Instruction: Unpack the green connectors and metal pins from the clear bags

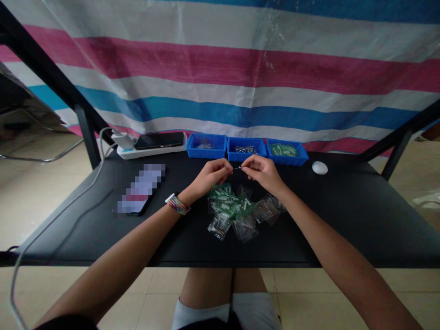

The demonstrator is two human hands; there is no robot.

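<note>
In the head view, a small thin piece [237, 167] is held just in front of the middle blue box [237, 157], on the near side. One end is pinched by the fingertips of the left hand [216, 172], and the other end is pinched by the right hand [261, 171]. It is too small for its kind to be told.

The middle blue box is partly filled with shiny metal bits [245, 149]. Just to its left, a blue box [206, 153] is seen with small bits inside. Just to its right, another blue box [290, 161] is seen with green packets inside.

Nearer than the middle box, a heap of green packets [227, 201] and clear packets [220, 225] is spread on the black table [343, 220]. Farther right of that box, a white round thing [319, 167] is set down. Well to its left, a phone [140, 190] is laid flat.
</note>
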